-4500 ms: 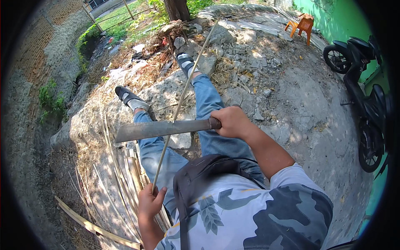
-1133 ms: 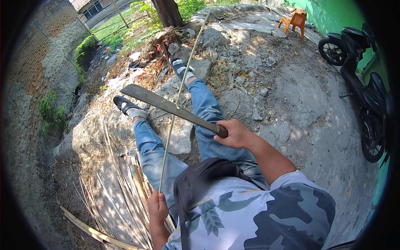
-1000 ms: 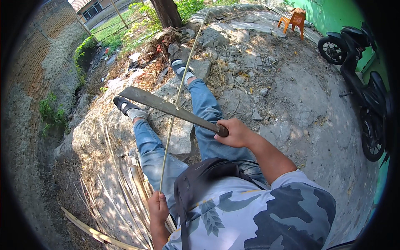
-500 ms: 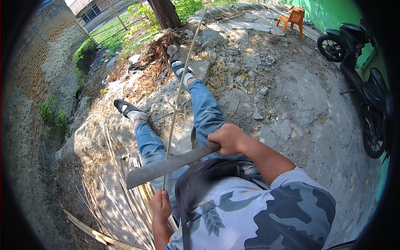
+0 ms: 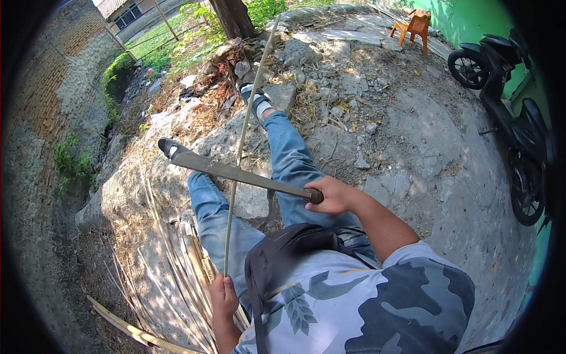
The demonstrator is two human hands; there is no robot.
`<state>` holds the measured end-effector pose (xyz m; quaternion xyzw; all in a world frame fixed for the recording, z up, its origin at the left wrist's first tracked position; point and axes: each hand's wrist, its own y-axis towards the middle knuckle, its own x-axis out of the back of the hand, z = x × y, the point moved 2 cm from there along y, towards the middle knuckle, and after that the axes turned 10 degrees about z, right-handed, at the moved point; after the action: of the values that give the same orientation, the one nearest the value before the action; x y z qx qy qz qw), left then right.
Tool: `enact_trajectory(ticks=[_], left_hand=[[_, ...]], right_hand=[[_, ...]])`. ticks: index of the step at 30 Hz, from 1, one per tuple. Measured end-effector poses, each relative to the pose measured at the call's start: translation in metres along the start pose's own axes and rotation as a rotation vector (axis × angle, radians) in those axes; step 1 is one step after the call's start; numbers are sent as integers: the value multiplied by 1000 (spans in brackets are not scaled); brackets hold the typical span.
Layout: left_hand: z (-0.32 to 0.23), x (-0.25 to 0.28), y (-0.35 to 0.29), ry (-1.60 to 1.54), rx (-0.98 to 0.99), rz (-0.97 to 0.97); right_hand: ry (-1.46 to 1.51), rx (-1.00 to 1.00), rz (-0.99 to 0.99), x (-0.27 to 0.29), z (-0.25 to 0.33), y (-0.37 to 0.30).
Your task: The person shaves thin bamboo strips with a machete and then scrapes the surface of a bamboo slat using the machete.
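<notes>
My right hand (image 5: pixel 331 196) is wrapped round the dark handle of a machete (image 5: pixel 247 178), whose wide blade points left across my legs. Near my left hip, my left hand (image 5: pixel 224 296) grips the lower end of a long thin bamboo strip (image 5: pixel 244 130). That strip runs up and away between my legs, past my far foot toward the tree. The blade crosses the strip around its middle; a small shaving or nub stands at the blade's upper edge there. Both legs, in blue jeans (image 5: pixel 292 147), stretch out ahead.
Several split bamboo strips (image 5: pixel 191 271) lie on the ground at my left, with thicker pieces (image 5: pixel 127 330) below them. A brick wall (image 5: pixel 65 88) rises at left. Ahead are a tree trunk (image 5: pixel 233 17) and rubble. An orange plastic chair (image 5: pixel 417 26) and a black motorbike (image 5: pixel 501 100) stand at right.
The machete has moved forward along the strip, away from my body, and its blade tip has swung upward toward my left foot. My left hand has shifted slightly down, still holding the strip.
</notes>
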<state>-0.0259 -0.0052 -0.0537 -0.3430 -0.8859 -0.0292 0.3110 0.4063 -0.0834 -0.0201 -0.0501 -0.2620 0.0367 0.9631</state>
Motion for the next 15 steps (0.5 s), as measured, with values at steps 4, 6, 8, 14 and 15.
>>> enact_trajectory(ticks=[4,6,8,14,15], left_hand=[[-8,-8,10,-59,-38,12],[-9,-8,13,-63,-32,25],[-12,-6,14,-32,-35,10],[-25,1,12,19,-53,21],[-19,3,9,18,-51,19]], right_hand=[[-98,-34,144,-11,7,0],[-223,89,35,-16,8,4],[-459,118,-36,-19,11,7],[-542,141,-216,7,1,3],[-541,143,-214,12,-1,3]])
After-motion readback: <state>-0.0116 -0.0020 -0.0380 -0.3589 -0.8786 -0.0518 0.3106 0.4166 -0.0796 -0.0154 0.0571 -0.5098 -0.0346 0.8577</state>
